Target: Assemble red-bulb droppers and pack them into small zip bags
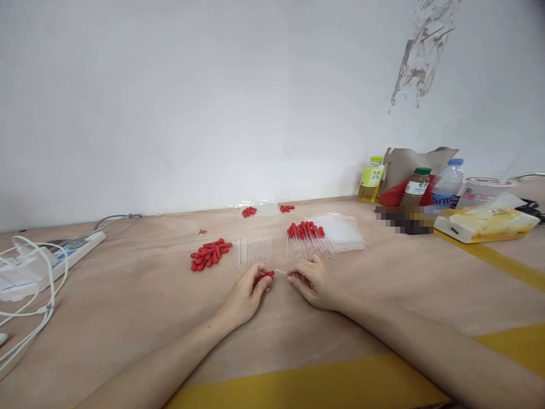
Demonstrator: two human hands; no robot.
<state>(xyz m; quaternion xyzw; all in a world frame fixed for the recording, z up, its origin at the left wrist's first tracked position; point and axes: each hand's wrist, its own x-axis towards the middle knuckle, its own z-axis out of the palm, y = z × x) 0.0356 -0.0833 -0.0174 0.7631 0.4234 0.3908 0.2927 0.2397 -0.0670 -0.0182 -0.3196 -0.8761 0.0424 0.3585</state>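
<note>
My left hand (247, 291) is closed around a red rubber dropper bulb (267, 275), its open end pointing right. My right hand (317, 285) pinches a thin clear dropper tube (280, 272) whose free end points at the bulb. Tube end and bulb mouth are very close; whether they touch I cannot tell. Beyond my left hand lie a pile of loose red bulbs (209, 255) and a row of clear tubes (252, 251). Past my right hand rest several droppers with red bulbs fitted (305, 230), partly overlapping clear plastic bags (343, 233).
By the wall lies a clear bag (267, 209) with more red bulbs around it. A power strip (72, 258) with white cables (51, 289) is at left. On the right stand a yellow drink bottle (370, 182), a brown drink bottle (415, 190) and a tissue pack (485, 224).
</note>
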